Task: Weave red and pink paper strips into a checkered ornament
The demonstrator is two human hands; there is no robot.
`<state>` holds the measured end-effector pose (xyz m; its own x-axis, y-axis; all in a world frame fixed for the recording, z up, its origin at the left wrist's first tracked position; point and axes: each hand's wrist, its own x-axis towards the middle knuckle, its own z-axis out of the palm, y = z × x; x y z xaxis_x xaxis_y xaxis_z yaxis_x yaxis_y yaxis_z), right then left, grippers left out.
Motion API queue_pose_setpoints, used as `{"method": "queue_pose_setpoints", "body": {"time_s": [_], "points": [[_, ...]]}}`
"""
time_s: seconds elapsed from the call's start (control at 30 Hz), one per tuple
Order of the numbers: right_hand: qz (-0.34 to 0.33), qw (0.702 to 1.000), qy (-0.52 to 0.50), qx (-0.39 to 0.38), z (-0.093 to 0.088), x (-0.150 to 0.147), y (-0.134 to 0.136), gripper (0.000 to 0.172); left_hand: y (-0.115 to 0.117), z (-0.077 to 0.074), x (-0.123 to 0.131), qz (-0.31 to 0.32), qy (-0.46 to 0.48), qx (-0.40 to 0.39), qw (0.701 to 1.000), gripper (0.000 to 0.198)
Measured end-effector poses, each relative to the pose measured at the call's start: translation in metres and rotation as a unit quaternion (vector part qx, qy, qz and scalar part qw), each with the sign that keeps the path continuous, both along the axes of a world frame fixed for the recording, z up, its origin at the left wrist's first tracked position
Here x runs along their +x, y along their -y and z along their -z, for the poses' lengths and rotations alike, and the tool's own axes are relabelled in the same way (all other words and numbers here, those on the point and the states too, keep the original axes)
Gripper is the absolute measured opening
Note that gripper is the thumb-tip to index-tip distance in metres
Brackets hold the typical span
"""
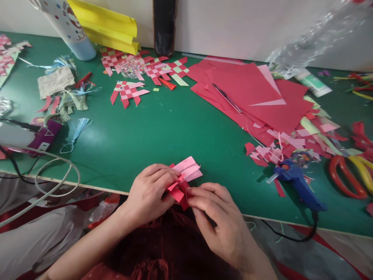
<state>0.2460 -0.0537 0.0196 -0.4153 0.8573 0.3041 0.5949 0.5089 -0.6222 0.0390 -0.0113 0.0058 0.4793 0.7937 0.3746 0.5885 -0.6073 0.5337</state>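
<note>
Between my two hands, over the front edge of the green table, is a piece of woven paper strips (188, 169), pink at its far end and red nearer me. My left hand (153, 190) pinches its left side, thumb below and fingers on top. The fingers of my right hand (217, 212) are closed on a red strip at the right side. Part of the weave is hidden behind my fingers. Several finished-looking woven red, pink and pale green paper pieces (128, 92) lie farther back on the table.
Red paper sheets (250, 89) with a pen (227, 99) on them lie at back right, near paper scraps (271, 151). A blue glue gun (300, 184) and red-and-yellow-handled scissors (346, 177) are at right. Left are tassels (77, 132), a bottle (74, 31) and cables (58, 159).
</note>
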Motion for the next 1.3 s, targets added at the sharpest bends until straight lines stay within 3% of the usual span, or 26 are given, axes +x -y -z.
{"method": "queue_pose_setpoints", "body": {"time_s": [0.27, 0.57, 0.73, 1.17, 1.3], "points": [[-0.010, 0.995, 0.096, 0.034, 0.001, 0.000, 0.000, 0.031, 0.001, -0.003, 0.001, -0.009, 0.008, 0.000, 1.000, 0.014], [0.009, 0.998, 0.040, 0.050, 0.002, 0.000, -0.002, 0.035, 0.000, -0.002, 0.001, -0.006, 0.011, -0.002, 1.000, 0.016], [0.069, 0.996, 0.015, 0.049, 0.001, -0.002, -0.007, 0.028, 0.000, -0.001, 0.000, 0.000, 0.007, -0.008, 1.000, 0.020], [0.150, 0.985, -0.025, -0.085, 0.000, 0.000, -0.017, 0.010, 0.001, 0.001, -0.005, 0.018, 0.009, -0.032, 0.999, 0.023], [0.123, 0.988, -0.040, -0.081, 0.002, 0.001, -0.017, 0.014, 0.000, 0.001, -0.004, 0.016, 0.010, -0.035, 0.999, 0.024]]}}
